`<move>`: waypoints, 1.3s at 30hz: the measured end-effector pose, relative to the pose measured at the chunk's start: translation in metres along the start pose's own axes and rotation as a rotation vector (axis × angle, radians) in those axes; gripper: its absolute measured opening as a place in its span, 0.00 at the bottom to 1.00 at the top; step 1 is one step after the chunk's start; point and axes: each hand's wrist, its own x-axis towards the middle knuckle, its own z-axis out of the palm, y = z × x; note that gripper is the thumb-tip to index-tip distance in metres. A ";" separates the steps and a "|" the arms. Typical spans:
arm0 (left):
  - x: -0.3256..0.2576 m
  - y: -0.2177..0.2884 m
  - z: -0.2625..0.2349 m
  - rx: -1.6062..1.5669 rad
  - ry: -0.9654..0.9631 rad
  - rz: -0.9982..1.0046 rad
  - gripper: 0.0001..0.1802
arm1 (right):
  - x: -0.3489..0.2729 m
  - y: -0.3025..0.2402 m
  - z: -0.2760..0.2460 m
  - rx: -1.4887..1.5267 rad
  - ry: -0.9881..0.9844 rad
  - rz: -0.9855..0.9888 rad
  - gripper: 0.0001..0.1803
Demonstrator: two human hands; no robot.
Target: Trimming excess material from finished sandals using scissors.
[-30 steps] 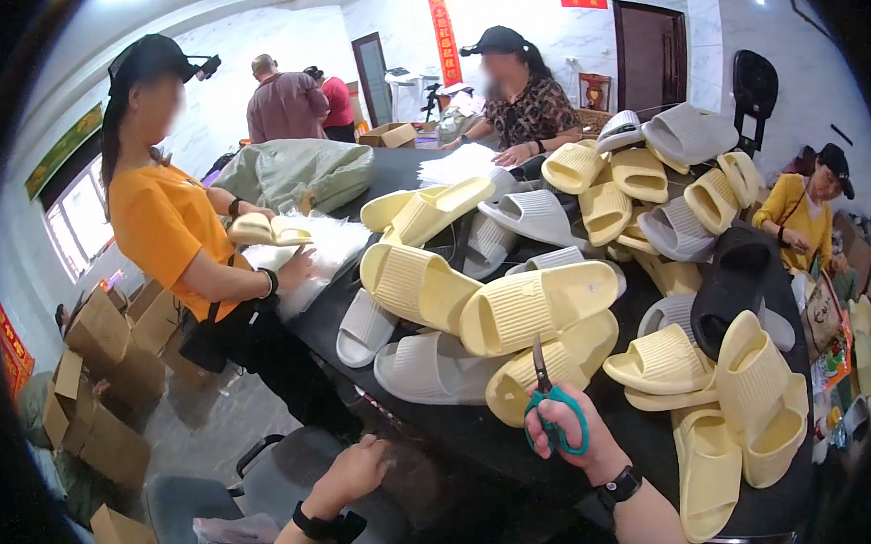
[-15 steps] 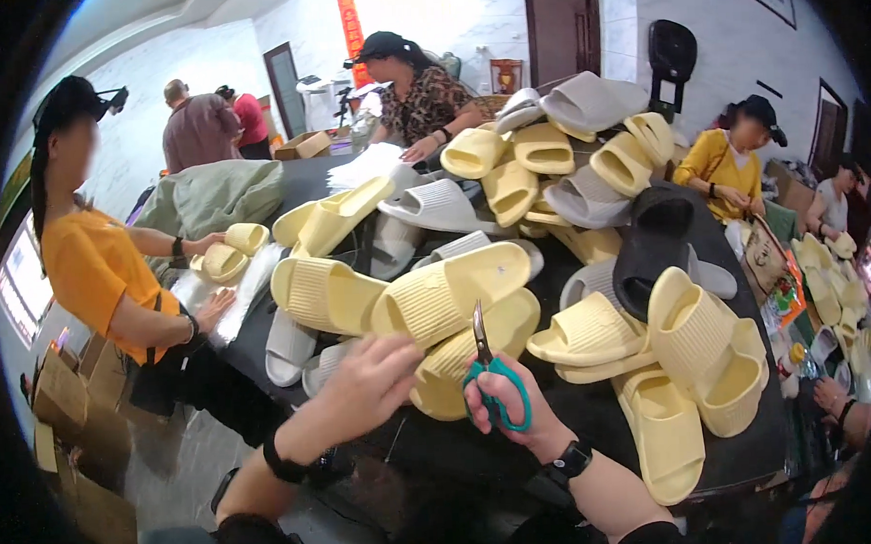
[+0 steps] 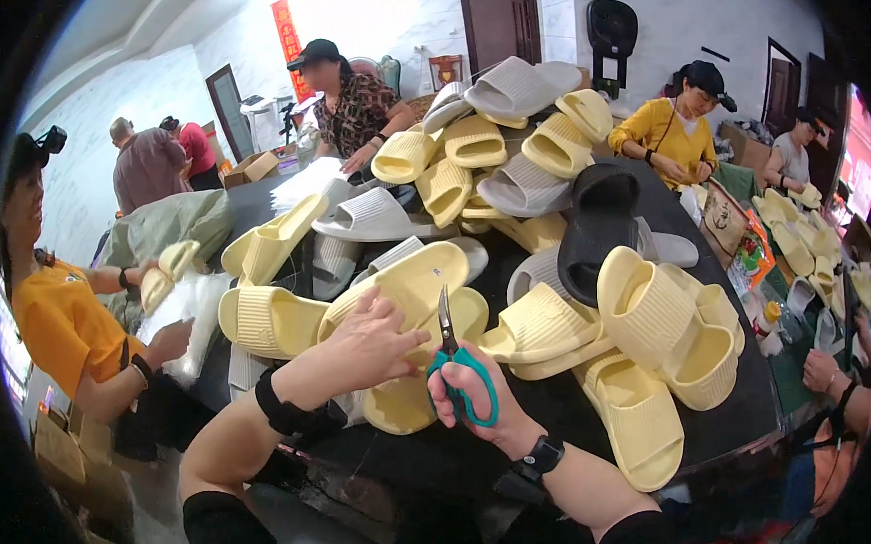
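Note:
My left hand (image 3: 369, 343), fingers apart, is over a yellow ribbed slide slipper (image 3: 398, 285) near the front of the pile. Part of that slipper is hidden by the hand, and I cannot tell whether the fingertips press on it. In my right hand (image 3: 493, 399) are small scissors (image 3: 463, 367) with teal handles; the blades point up and stand slightly apart. Another yellow slipper (image 3: 399, 408) lies beneath, partly covered by my left hand. To the right of the scissors rests a stacked yellow pair (image 3: 548, 328).
A black table (image 3: 519, 451) bears a heap of yellow and grey slippers (image 3: 538, 187) and a black slipper (image 3: 597, 233). At the left, a person in orange (image 3: 73, 328) handles slippers beside clear plastic (image 3: 183, 324). Other people stand around. Cardboard boxes (image 3: 58, 453) sit lower left.
The view has turned, so the pile sits further left. My left hand has come onto the front yellow slipper. My right hand still holds the scissors. The person in orange has lifted a slipper pair.

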 end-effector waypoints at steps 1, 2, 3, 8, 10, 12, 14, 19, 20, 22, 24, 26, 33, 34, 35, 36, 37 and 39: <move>0.001 0.002 -0.002 -0.039 -0.109 -0.025 0.25 | 0.000 -0.001 0.000 0.004 0.003 -0.002 0.13; 0.002 0.003 -0.002 -0.039 -0.113 -0.022 0.25 | 0.000 -0.002 0.001 -0.002 -0.002 -0.010 0.14; 0.003 0.004 -0.002 0.019 -0.100 0.015 0.22 | 0.000 -0.003 0.001 -0.009 -0.008 -0.020 0.14; -0.003 0.006 0.003 -0.055 -0.213 -0.052 0.16 | 0.001 -0.005 0.002 -0.036 0.043 -0.053 0.14; -0.010 0.013 0.001 -0.056 -0.107 -0.035 0.16 | 0.001 -0.007 0.000 -0.036 0.065 -0.070 0.14; -0.017 0.024 -0.014 -0.012 -0.083 -0.038 0.17 | 0.000 -0.008 0.000 -0.026 0.061 -0.098 0.14; -0.022 0.034 -0.033 0.027 -0.199 -0.238 0.21 | -0.001 -0.009 0.001 -0.059 0.058 -0.102 0.15; -0.056 0.040 -0.065 0.067 0.048 -0.413 0.19 | -0.001 -0.005 0.002 -0.074 0.022 -0.117 0.15; -0.065 0.038 -0.065 0.068 0.046 -0.413 0.19 | -0.001 -0.005 0.002 -0.076 0.004 -0.116 0.15; -0.089 0.038 -0.063 0.017 0.145 -0.600 0.17 | -0.003 -0.004 0.003 -0.074 -0.023 -0.121 0.15; -0.111 0.045 -0.060 0.013 0.251 -0.587 0.16 | -0.006 -0.004 0.005 -0.059 -0.038 -0.093 0.15; -0.129 0.042 -0.047 -0.143 0.272 -0.730 0.14 | -0.002 -0.004 0.005 -0.105 -0.012 -0.073 0.15; -0.171 0.075 0.005 -0.710 0.209 -1.097 0.11 | -0.006 -0.003 0.011 -0.159 -0.055 0.001 0.15; -0.165 0.079 0.013 -1.014 0.290 -1.125 0.10 | -0.005 -0.001 0.010 -0.174 -0.057 0.000 0.15; -0.162 0.080 0.021 -1.320 0.371 -1.137 0.10 | -0.006 0.000 0.009 -0.182 -0.053 0.005 0.15; -0.162 0.081 0.030 -1.323 0.377 -1.136 0.10 | -0.005 0.000 0.008 -0.174 -0.050 0.007 0.15; -0.164 0.082 0.041 -1.342 0.439 -1.101 0.10 | -0.005 0.000 0.007 -0.165 -0.046 0.009 0.15; -0.163 0.083 0.047 -1.356 0.530 -1.070 0.11 | -0.003 0.004 0.005 -0.161 -0.061 0.009 0.15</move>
